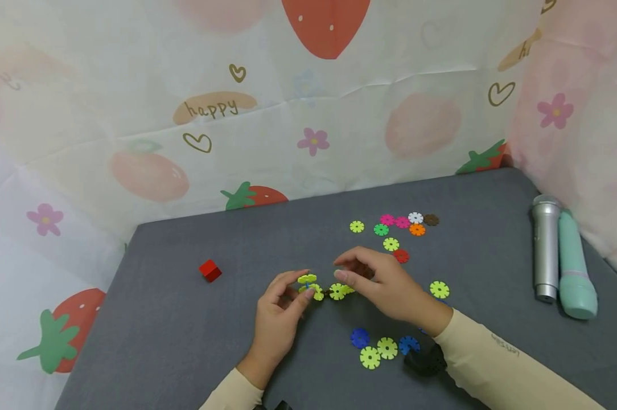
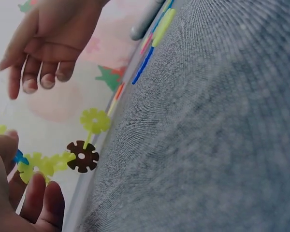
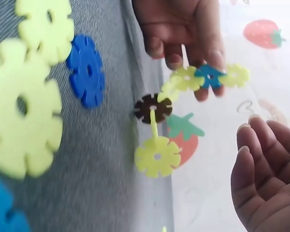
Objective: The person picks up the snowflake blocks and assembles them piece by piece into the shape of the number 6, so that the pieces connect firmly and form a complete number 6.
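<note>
My left hand (image 1: 276, 324) pinches a chain of notched plastic discs between thumb and fingers. In the right wrist view the chain runs from a yellow-green disc through a blue disc (image 3: 210, 76) at the fingertips, more yellow-green discs, then a brown disc (image 3: 153, 108), ending in a hanging yellow-green disc (image 3: 157, 156). The left wrist view shows the brown disc (image 2: 82, 156) hanging clear of the hand. Just to the right of the chain, my right hand (image 1: 382, 282) hovers with relaxed, slightly bent fingers, apart from it and holding nothing.
Loose discs, including an orange disc (image 1: 417, 229) and a red disc (image 1: 401, 256), lie at the back. Nearer lie a blue disc (image 1: 360, 338) and a yellow-green disc (image 1: 370, 357). A red cube (image 1: 210, 270) sits left; a silver microphone (image 1: 546, 250) and a mint-green microphone (image 1: 576, 273) lie right.
</note>
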A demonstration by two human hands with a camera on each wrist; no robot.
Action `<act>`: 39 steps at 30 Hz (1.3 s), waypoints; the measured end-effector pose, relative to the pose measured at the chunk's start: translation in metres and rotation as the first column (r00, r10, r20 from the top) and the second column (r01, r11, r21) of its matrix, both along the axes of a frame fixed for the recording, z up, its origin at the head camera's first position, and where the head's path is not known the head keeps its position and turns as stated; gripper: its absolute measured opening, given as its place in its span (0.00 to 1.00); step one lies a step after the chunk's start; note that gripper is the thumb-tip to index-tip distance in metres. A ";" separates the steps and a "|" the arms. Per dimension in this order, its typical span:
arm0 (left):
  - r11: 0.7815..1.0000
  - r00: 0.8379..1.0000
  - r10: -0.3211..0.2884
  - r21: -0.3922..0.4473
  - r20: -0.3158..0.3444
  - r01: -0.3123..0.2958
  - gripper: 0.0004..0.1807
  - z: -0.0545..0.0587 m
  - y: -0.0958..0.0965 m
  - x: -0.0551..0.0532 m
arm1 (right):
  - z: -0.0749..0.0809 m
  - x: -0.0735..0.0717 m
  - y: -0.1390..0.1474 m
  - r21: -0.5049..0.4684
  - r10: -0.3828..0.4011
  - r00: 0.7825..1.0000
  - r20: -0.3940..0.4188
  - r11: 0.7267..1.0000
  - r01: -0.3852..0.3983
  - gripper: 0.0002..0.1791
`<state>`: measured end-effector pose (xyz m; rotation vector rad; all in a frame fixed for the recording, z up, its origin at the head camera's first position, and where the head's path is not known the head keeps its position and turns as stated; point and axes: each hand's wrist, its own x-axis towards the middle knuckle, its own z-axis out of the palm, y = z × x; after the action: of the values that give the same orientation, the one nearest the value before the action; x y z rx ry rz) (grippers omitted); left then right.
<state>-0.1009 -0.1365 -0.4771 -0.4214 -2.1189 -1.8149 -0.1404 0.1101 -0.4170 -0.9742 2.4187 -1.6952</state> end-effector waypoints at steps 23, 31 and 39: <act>0.985 0.995 0.085 0.145 0.058 -0.092 0.09 -0.004 -0.002 -0.003 | -0.037 0.002 0.037 -0.066 0.060 0.975 0.216 0.997 -0.047 0.15; 0.987 0.994 0.088 0.131 0.070 -0.096 0.09 -0.003 -0.001 -0.002 | -0.049 0.001 0.038 0.097 0.201 0.952 0.230 0.969 -0.228 0.19; 0.985 0.993 0.088 0.144 0.079 -0.099 0.09 -0.001 0.000 -0.001 | -0.049 0.004 0.040 0.325 0.288 0.946 0.147 0.890 -0.321 0.16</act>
<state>-0.1016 -0.1361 -0.4785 -0.2184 -1.9967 -1.9433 -0.1360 0.1503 -0.4657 -1.1149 2.2465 -1.1384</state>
